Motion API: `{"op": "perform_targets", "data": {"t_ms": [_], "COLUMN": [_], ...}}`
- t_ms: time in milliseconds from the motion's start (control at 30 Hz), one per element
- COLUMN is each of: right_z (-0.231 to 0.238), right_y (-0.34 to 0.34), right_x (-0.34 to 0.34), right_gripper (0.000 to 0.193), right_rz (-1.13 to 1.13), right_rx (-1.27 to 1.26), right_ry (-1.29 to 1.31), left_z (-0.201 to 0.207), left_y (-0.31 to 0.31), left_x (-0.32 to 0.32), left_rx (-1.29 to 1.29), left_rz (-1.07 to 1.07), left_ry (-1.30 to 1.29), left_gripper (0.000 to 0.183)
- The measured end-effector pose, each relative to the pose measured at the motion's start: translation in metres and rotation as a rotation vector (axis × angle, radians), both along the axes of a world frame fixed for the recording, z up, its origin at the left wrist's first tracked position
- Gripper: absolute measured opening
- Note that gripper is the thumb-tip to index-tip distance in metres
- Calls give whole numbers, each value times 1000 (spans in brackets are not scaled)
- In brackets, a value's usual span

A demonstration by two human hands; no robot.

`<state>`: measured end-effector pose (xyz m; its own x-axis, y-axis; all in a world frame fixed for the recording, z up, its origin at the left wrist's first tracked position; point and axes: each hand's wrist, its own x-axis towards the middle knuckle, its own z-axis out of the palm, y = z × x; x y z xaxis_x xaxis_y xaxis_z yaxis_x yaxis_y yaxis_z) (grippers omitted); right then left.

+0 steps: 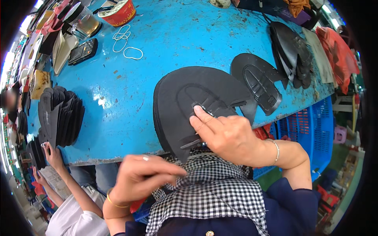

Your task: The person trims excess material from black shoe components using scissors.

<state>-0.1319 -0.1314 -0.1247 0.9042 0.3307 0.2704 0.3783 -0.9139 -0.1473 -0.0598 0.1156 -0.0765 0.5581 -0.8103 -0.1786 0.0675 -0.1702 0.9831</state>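
Note:
A stack of black curved shoe-upper pieces (169,100) lies at the table's near edge, with a raised stitched outline on the top one. My right hand (232,137) rests on that top piece, thumb and forefinger pressed against it near the stitching. A pointed metal blade with a pivot, like that of small scissors (191,144), sticks out from under this hand's curled fingers; the handles are hidden. My left hand (145,175) hovers over my checked apron (212,196), just left of the stack's lower tip. Its fingers are stretched and slightly blurred, with nothing visible in them.
More black upper pieces (258,84) lie to the right, with a darker pile (289,51) beyond. At left stands another stack (61,118), beside a co-worker's hand (53,155). A calculator (83,51), jar (82,21), red tub (118,13) and white cord (122,37) sit farther back. Blue crates (321,133) stand below right.

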Motion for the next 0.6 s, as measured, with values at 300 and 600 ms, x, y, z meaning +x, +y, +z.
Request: {"op": "perform_targets", "data": {"t_ms": [300,600], "right_z": [30,-38], "right_y": [-117,-235], "right_x": [2,-70], "right_gripper": [24,26], "right_rz": [-531,-934], "right_rx": [1716,583], "right_ry": [59,18], "left_z": [7,11], "left_y": [15,-40], "left_x": [42,66], "left_rx": [-21,153], "left_rz": [350,74], "left_ry": [-46,-142], "left_gripper": [21,11]}}
